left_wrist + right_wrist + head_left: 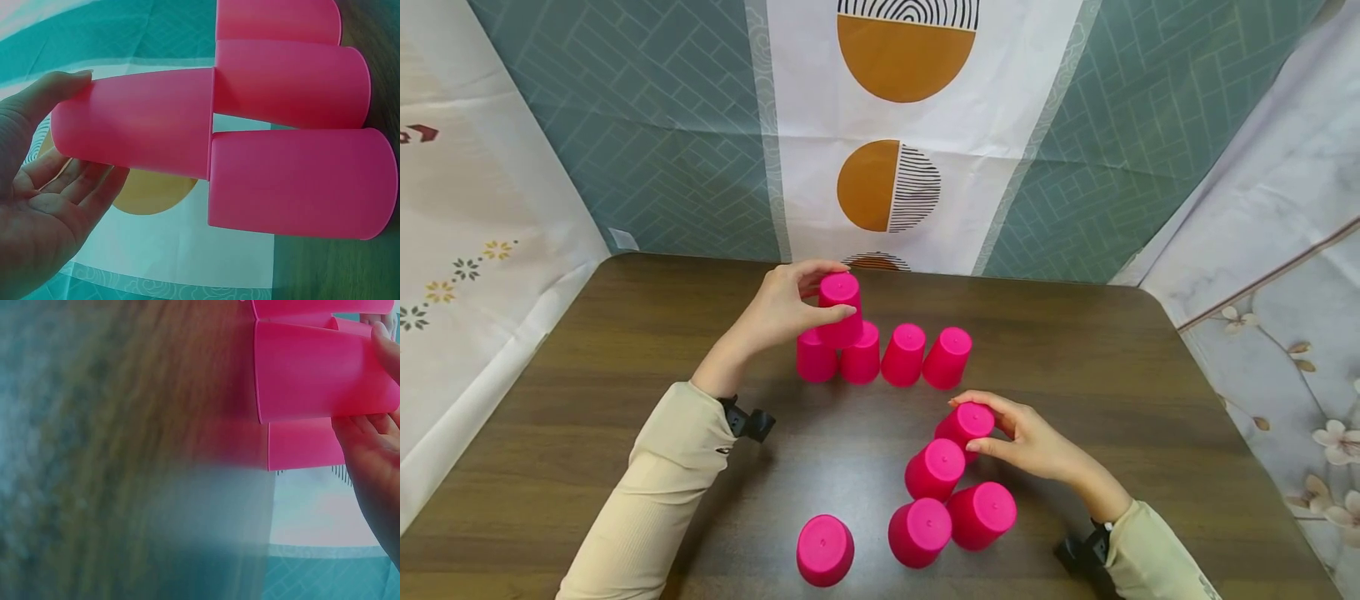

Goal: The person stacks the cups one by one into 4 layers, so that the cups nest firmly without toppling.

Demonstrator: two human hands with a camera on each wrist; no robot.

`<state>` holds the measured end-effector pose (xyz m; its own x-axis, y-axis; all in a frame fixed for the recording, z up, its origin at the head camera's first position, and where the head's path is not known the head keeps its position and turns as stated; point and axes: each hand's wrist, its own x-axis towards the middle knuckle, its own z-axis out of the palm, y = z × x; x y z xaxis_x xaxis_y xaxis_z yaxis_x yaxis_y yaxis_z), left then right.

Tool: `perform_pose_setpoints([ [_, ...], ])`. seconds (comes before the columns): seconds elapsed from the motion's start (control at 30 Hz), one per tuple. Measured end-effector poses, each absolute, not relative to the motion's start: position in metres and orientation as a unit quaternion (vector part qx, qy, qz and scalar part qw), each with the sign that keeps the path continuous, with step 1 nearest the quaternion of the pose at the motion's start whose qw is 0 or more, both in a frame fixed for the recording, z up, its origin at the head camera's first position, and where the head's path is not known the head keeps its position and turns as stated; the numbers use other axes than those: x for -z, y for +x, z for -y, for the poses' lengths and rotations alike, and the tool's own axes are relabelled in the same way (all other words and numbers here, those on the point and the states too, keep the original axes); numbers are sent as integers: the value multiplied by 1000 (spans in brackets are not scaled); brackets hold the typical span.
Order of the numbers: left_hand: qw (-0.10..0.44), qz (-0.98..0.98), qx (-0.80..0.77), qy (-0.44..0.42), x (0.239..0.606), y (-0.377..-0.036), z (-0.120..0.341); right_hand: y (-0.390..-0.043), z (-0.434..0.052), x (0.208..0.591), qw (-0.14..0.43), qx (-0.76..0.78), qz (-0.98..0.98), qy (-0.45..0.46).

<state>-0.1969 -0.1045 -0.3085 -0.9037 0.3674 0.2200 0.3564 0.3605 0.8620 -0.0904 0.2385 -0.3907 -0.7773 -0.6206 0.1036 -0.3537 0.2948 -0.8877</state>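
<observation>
A person sits at a dark wooden table (587,350) stacking bright pink plastic cups, all upside down. Toward the left, the left hand (778,312) curls its fingers and thumb around the top cup (840,310), which sits on the seam between the two leftmost cups of a back row of four (883,357). It looks like the second tier of a pyramid is just being started, with this cup either being settled or about to be let go. Nearer the person, a lone cup (824,549) stands apart at the front. To its right is a loose cluster of four, and the right hand (1030,437) grips the farthest of them, the next cup (966,425), fingers wrapped around its base. Judging by this, the next move calls for lifting that cup clear of its neighbours and placing it squarely across two back-row cups without nudging the row
</observation>
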Motion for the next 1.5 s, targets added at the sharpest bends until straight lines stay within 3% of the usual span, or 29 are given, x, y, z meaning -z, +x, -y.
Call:
perform_pose_setpoints([
  [0.53, 21, -852, -472, 227, 318, -195, 109, -94, -239, 390, 138, 495, -797, -317],
  [0.8, -11, -855, -477, 205, 319, -180, 116, -95, -238, 386, 132, 499, -796, -317],
  [1.0, -97, -850, -489, 172, 318, -155, 125, -95, -238, 373, 114, 500, -807, -292],
  [1.17, -128, -846, -491, 163, 323, -123, 135, -102, -235, 355, 92, 481, -820, -297],
  [1.5, -85, -841, -498, 193, 345, -43, 134, -118, -227, 313, 36, 452, -833, -317],
])
